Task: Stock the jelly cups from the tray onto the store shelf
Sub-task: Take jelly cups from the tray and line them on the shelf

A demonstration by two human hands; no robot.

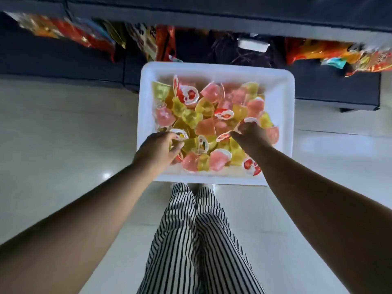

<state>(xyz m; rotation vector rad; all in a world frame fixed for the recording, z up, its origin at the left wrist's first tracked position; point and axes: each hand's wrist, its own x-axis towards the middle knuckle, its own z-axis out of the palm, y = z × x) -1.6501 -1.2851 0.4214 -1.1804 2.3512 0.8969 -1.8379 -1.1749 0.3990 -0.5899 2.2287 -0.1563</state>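
- The jelly cups [209, 122] are all piled loose in the white tray [284, 124], pink and yellow ones jumbled any which way, some showing their printed lids. Too tangled to count.
- The tray sits on the pale floor [63, 134] at about 12 o'clock from the person's feet, with its far edge right up by the dark shelf base [63, 60].
- Left hand [158, 148] is in the pile at the tray's 8 o'clock corner, fingers curled down around a yellow cup with a white lid [180, 134]. Fingertips are buried among the cups, so can't really tell how firm that grasp is.
- Right hand [252, 135] is at roughly 4 o'clock in the tray, fingers pinched together on the rim of a red-and-white lidded cup [224, 135]. Another lid peeks out above the knuckles.
- Both forearms run off the bottom corners of the shot.
- Striped trousers [197, 240] fill the 6 o'clock area; the feet are mostly hidden under the tray's near edge.
- Up top, snack bags [70, 32] in orange and red hang or lie on the shelf, badly blurred, labels unreadable.
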